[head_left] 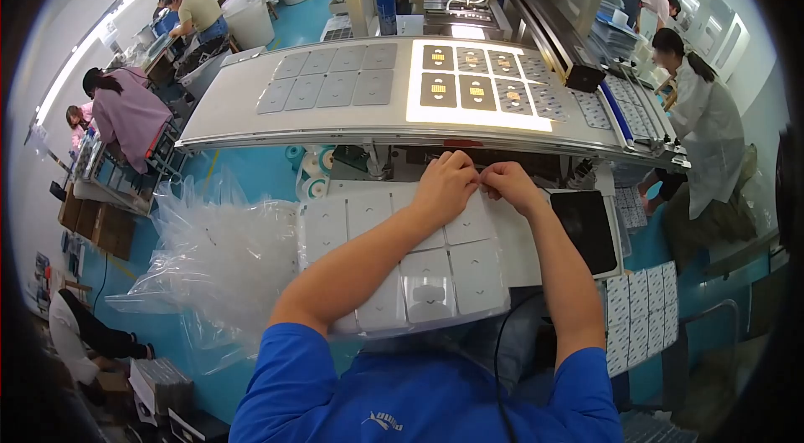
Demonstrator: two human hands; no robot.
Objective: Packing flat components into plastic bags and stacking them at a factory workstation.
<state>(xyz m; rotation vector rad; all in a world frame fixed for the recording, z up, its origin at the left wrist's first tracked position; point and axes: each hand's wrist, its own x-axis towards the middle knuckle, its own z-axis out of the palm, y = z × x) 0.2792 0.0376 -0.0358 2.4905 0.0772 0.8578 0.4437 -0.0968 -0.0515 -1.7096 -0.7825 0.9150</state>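
Note:
My left hand (446, 185) and my right hand (511, 186) meet at the far edge of a stack of pale grey sheets (325, 225). The fingers of both are pinched together, almost touching; whatever lies between them is too small to make out. Each sheet is divided into rounded rectangular panels with small marks. Clear film covers the stack, and light glints off its near part. My left forearm crosses over the panels, while my right forearm passes beside the stack's right edge.
Beyond my hands runs a long white worktable (218, 112) with grey panels (335, 74) and brightly lit dark cards (438, 90). A loose heap of clear plastic bags (226, 254) lies left. A black pad (584, 229) and patterned sheets (641, 317) are right. A person in white (708, 125) works nearby.

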